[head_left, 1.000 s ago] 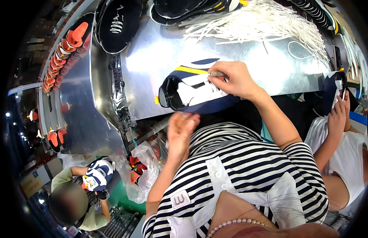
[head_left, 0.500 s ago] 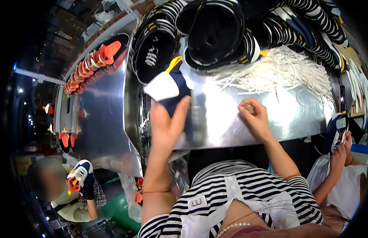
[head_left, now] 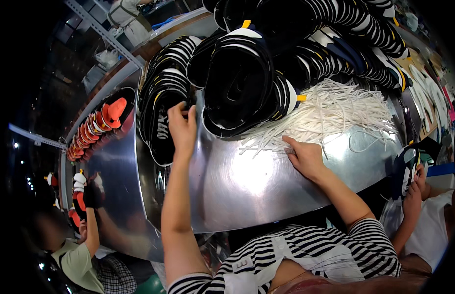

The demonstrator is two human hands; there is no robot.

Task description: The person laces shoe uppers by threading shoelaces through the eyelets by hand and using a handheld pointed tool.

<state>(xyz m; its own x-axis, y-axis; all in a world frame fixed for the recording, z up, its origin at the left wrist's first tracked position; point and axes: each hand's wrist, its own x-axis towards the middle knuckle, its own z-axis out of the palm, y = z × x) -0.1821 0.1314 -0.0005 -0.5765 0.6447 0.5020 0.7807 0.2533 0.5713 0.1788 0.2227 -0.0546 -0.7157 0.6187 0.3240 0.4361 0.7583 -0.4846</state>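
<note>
Stacked black shoe uppers (head_left: 161,139) stand at the left end of the metal table. My left hand (head_left: 182,130) is at the right edge of this stack, its fingers closed on the top upper's rim. A loose pile of white shoelaces (head_left: 335,115) lies in the middle, toward the back. At the pile's near edge is my right hand (head_left: 307,158), with thumb and forefinger bent around the lace ends; the other fingers curl under, out of sight. Between the two hands, a large nested stack of uppers (head_left: 237,83) with yellow tabs stands open side up.
More rows of nested uppers (head_left: 352,29) fill the back of the shiny metal table (head_left: 222,196). On the left, a row of orange-red shoe parts (head_left: 97,125) lies beside a seated co-worker (head_left: 78,264). Another co-worker's hands (head_left: 416,188) hold a navy shoe at the right.
My left hand has moved up and left to the stack; the navy and white upper is no longer in it. My right hand has shifted slightly down and left, to the laces. The view has tilted.
</note>
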